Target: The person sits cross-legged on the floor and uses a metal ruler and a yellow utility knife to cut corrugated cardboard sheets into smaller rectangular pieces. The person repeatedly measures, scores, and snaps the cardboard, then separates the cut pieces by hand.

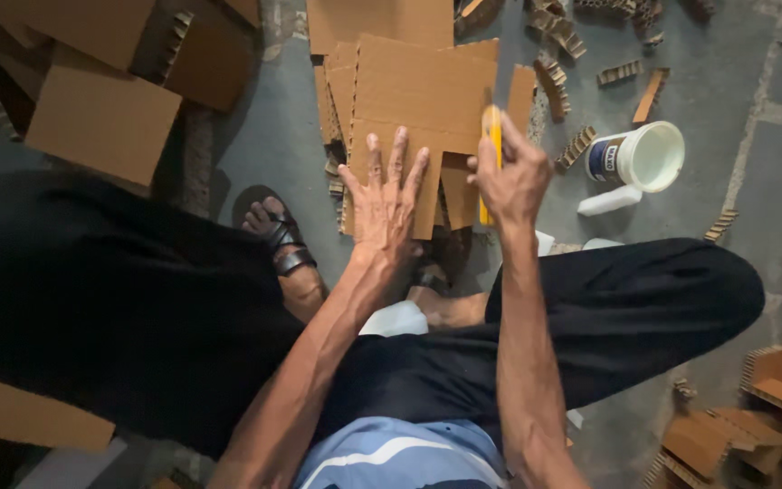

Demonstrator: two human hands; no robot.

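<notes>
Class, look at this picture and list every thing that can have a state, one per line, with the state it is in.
Left hand: open, fingers spread, pressed flat on the cardboard sheet.
Right hand: closed around the yellow knife.
Yellow knife: held upright, blade out, against the sheet.
Cardboard sheet: lying flat on a stack, notch cut from its near edge.
White bucket: tipped on its side, no lid, mouth open.
Sandal: worn on a foot, strapped.

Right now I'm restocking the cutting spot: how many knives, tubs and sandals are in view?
Yellow utility knife, in the right hand: 1
White plastic tub: 1
Black sandal: 1
Total: 3
</notes>
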